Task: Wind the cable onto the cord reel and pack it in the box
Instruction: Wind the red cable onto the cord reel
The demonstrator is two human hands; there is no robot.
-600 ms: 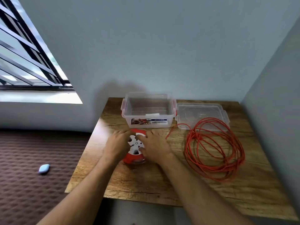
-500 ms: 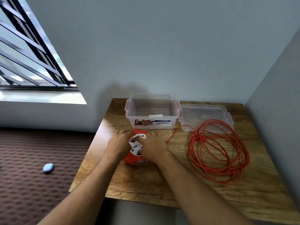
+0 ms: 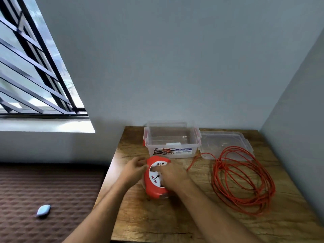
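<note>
A red cord reel with a white socket face lies on the wooden table, in front of the box. My left hand grips the reel's left rim. My right hand lies over the white face, fingers curled onto it. An orange cable lies in a loose coil on the table to the right, one strand running back toward the reel. The clear plastic box with red clips stands open behind the reel, with nothing inside.
The box's clear lid lies flat to the right of the box, partly under the cable coil. Grey walls close the table's back and right sides. A brown mat with a small blue object lies left of the table.
The reel has turned a little between my hands, showing more of its red rim. Both hands remain on it. The cable coil lies where it was.
</note>
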